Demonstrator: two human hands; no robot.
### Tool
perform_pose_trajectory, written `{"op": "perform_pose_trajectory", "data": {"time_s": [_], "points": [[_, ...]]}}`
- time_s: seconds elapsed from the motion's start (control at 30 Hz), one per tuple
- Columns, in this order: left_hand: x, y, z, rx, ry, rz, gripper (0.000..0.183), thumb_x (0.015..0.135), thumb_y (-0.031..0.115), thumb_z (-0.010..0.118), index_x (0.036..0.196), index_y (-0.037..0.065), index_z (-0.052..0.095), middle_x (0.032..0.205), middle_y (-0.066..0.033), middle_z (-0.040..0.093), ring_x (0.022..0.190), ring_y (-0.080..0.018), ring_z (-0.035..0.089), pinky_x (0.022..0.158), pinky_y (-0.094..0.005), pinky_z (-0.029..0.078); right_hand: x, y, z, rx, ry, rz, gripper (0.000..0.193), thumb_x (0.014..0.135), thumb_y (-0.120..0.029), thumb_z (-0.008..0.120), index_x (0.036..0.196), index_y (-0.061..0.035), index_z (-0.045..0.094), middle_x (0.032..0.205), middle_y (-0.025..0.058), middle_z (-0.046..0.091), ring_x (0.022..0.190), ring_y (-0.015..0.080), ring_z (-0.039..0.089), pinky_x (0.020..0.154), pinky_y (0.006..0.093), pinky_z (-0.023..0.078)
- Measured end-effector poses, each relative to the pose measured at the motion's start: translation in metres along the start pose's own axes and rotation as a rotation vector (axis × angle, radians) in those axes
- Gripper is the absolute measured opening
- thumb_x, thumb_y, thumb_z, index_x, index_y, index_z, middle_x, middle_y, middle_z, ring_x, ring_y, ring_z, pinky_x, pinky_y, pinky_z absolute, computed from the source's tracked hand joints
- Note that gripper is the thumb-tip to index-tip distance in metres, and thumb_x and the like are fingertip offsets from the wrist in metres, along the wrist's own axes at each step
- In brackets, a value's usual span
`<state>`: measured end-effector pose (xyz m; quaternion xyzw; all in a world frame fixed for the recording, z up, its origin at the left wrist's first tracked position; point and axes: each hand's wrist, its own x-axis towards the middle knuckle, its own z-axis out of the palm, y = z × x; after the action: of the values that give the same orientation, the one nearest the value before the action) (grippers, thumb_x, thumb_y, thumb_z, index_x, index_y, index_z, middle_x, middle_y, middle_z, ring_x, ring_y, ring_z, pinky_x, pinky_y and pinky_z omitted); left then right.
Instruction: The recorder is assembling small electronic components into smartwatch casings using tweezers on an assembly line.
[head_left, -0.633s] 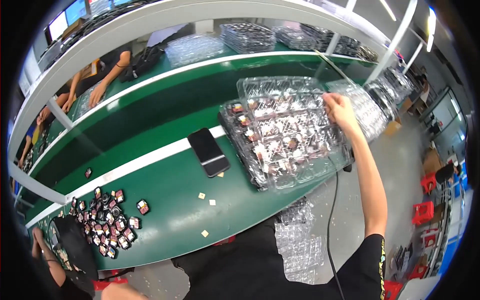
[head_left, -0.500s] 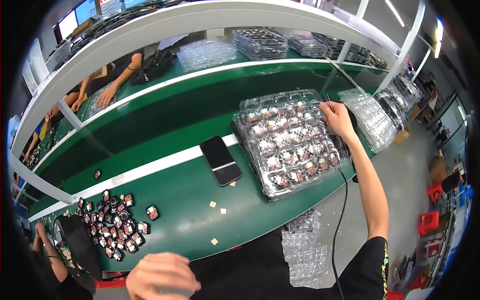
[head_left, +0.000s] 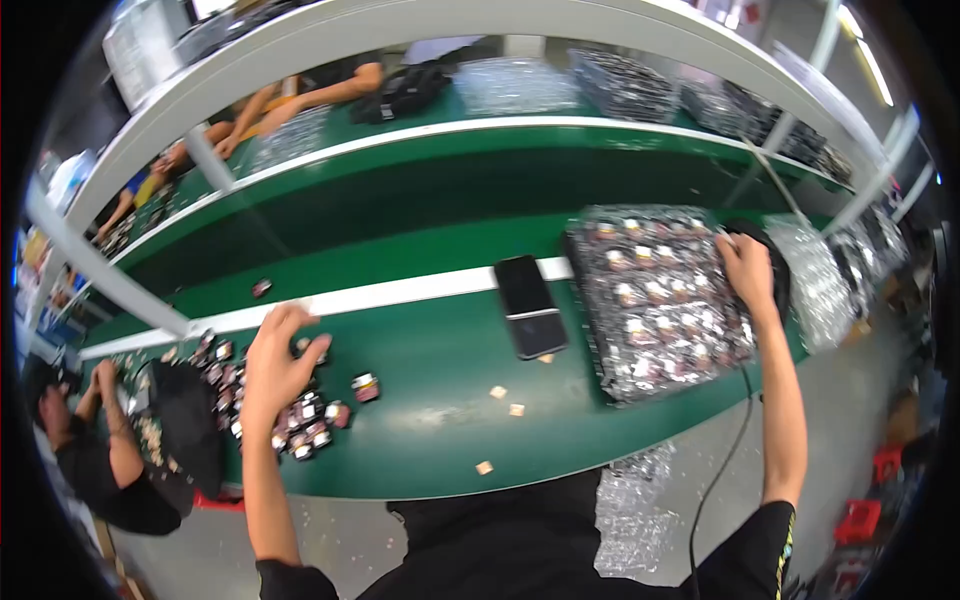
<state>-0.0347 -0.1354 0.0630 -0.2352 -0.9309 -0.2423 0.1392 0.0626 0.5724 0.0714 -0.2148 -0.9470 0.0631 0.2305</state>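
My left hand is over a pile of small black block-shaped parts with maroon and white faces. Its fingers and thumb are apart, slightly blurred, and nothing shows between them. The hand hides part of the pile. On the right of the bench sits a clear plastic blister tray, with rows of similar small parts in its pockets. My right hand has its fingers curled on the tray's upper right edge. One loose part lies just right of the pile.
A dark phone-like device lies left of the tray, near several small beige squares. A black cable hangs off the front edge. Clear trays stand at right. A co-worker sits at far left; others work behind the rail.
My left hand has moved from the front edge forward over the pile. My right hand stays at the tray's edge. The clear plastic now lies squarer over the tray. The view has shifted left.
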Motion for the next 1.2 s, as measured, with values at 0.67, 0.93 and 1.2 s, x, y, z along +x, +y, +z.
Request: {"op": "perform_pose_trajectory", "data": {"time_s": [0.67, 0.93, 1.2], "points": [[0.063, -0.161, 0.033, 0.192, 0.054, -0.183, 0.034, 0.096, 0.016, 0.076, 0.129, 0.005, 0.072, 0.121, -0.0170, 0.074, 0.118, -0.0387, 0.071, 0.099, -0.0521, 0.058, -0.119, 0.103, -0.073, 0.493, 0.447, 0.146, 0.038, 0.114, -0.026, 0.068, 0.091, 0.0030, 0.058, 0.081, -0.0075, 0.041, 0.075, 0.0064, 0.035, 0.064, 0.0296, 0.029], [-0.014, 0.072, 0.057, -0.284, -0.432, 0.502, 0.038, 0.103, 0.021, 0.074, 0.140, 0.013, 0.072, 0.128, -0.0109, 0.069, 0.122, -0.0318, 0.067, 0.100, -0.0455, 0.059, -0.437, 0.162, -0.029, 0.458, -0.144, 0.841, 0.035, 0.110, -0.041, 0.070, 0.111, -0.0068, 0.076, 0.076, -0.0021, 0.056, 0.064, 0.0107, 0.049, 0.060, 0.0316, 0.043], [-0.016, 0.071, 0.126, -0.259, -0.239, 0.671, 0.022, 0.105, 0.031, 0.073, 0.119, 0.015, 0.074, 0.125, -0.0076, 0.063, 0.104, -0.0289, 0.066, 0.087, -0.0443, 0.058, -0.475, -0.017, -0.003, 0.863, -0.319, 0.999, 0.032, 0.111, -0.040, 0.069, 0.106, -0.0088, 0.071, 0.078, -0.0030, 0.057, 0.064, 0.0086, 0.049, 0.059, 0.0272, 0.040]]}}
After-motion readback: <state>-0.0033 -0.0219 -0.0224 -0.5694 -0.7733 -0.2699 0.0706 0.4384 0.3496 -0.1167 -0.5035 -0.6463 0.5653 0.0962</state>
